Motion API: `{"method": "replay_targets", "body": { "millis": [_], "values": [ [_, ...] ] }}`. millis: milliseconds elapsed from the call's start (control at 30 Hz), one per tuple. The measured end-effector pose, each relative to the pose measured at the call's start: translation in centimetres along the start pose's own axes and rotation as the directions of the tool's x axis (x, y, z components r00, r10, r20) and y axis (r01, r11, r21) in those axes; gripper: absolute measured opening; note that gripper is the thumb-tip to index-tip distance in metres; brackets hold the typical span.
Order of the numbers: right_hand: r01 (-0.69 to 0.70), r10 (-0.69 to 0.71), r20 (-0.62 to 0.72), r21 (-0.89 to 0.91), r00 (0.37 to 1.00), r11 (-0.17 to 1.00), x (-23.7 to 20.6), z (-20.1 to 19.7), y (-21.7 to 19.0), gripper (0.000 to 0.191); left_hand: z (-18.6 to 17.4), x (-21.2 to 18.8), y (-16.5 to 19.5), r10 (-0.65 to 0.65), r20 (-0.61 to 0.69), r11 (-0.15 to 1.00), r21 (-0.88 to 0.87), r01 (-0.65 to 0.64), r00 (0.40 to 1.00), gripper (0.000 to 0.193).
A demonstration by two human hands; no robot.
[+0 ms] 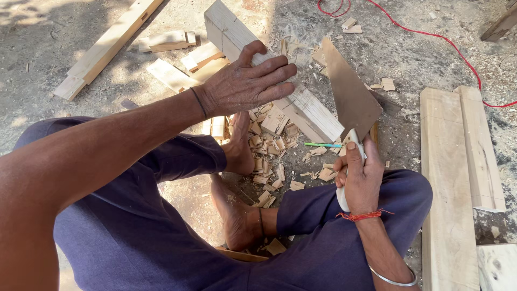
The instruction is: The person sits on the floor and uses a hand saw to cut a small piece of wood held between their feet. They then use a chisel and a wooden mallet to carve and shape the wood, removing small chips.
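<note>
We see the wooden beam point(301, 102) lying on the ground, running from the upper middle of the frame down toward the centre, its cut end with straight saw lines pointing to the lower right. Our left hand point(245, 81) lies flat on top of it just above the centre, fingers point(272, 69) spread slightly and pressed down on the wood. Our right hand point(358, 175), right of centre, is wrapped around the white handle of a hand saw point(350, 97), thumb stretched along the grip; the brown blade rises up from the hand and its edge meets the end of the beam. A thin green pencil point(322, 144) lies on the ground just below the beam's end, near the saw handle. Wood chips point(269, 156) are heaped beneath the beam and around our bare feet in the centre. At the right side of the frame two long pale planks point(458, 161) lie side by side. In the upper left another long timber point(107, 46) lies at a slant, with short offcuts point(167, 40) near it. A red cord point(431, 35) snakes across the dusty ground at the upper right.
</note>
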State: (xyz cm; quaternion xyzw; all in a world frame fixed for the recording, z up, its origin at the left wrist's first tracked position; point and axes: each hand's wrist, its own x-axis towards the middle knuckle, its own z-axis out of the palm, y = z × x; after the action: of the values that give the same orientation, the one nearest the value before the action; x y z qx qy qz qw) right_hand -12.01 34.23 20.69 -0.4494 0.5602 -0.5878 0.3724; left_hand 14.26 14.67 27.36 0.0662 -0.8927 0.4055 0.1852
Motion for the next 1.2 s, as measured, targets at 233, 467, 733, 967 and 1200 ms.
{"method": "replay_targets", "body": {
  "millis": [233,467,733,967,1200],
  "values": [
    [-0.025,0.025,-0.073,0.006,0.997,1.000,0.3,-1.0,0.4,0.038,2.7,1.8,0.7,-0.053,0.079,0.993,-0.101,0.061,0.995,0.053],
    [-0.034,0.043,-0.136,0.074,0.990,0.997,-2.2,-2.9,-4.7,0.031,10.7,3.3,1.1,-0.132,0.458,0.904,-0.309,0.297,0.879,0.085],
    [-0.162,0.161,-0.150,0.002,0.976,0.987,-4.9,-3.3,-8.7,0.035,22.0,4.7,4.0,-0.140,0.731,0.647,-0.444,0.620,0.668,0.086],
    [-0.405,0.380,-0.219,-0.080,0.899,0.911,-3.8,-1.5,-7.2,0.036,29.9,4.0,7.0,-0.059,0.842,0.280,-0.501,0.819,0.536,0.088],
    [-0.571,0.540,-0.196,-0.173,0.818,0.803,-0.5,0.6,-4.1,0.040,33.1,0.6,10.3,-0.027,0.798,0.081,-0.598,0.797,0.602,0.083]
  ]
}}
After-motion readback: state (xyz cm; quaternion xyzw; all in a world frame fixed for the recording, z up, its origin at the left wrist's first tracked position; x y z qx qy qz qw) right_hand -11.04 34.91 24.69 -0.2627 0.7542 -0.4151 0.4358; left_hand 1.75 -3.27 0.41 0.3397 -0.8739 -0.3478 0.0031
